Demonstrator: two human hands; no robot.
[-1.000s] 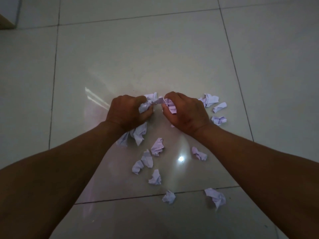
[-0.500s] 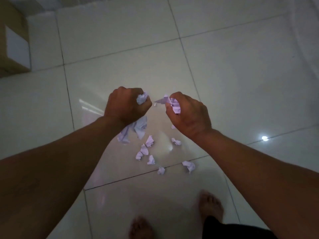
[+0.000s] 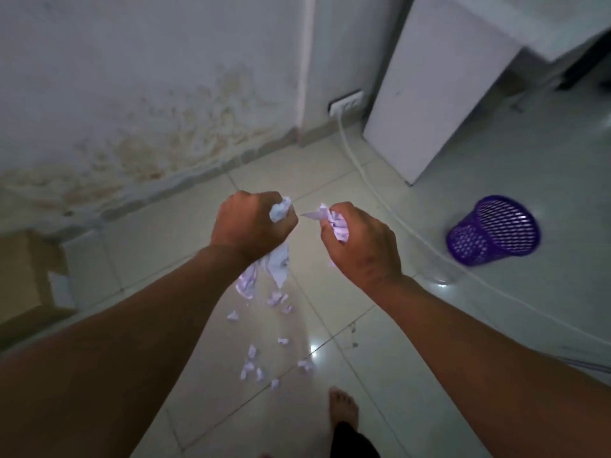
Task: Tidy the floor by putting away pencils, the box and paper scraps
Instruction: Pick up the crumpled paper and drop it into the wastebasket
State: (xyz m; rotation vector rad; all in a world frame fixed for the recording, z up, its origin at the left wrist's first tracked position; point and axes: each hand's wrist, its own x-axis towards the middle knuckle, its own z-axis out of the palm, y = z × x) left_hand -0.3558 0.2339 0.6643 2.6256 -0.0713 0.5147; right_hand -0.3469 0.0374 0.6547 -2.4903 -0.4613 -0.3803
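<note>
Both fists are clenching crumpled pale lilac paper scraps (image 3: 279, 262): left hand (image 3: 251, 226), right hand (image 3: 358, 242). Keeping fingers curled tight is advisable while carrying them to the purple mesh plastic bin (image 3: 492, 230) near the floor's right edge

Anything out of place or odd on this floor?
Yes. Crumpled paper scraps litter the tiles below both full hands, left and right. The purple basket looks tilted. The wall is stained brown near its base.
</note>
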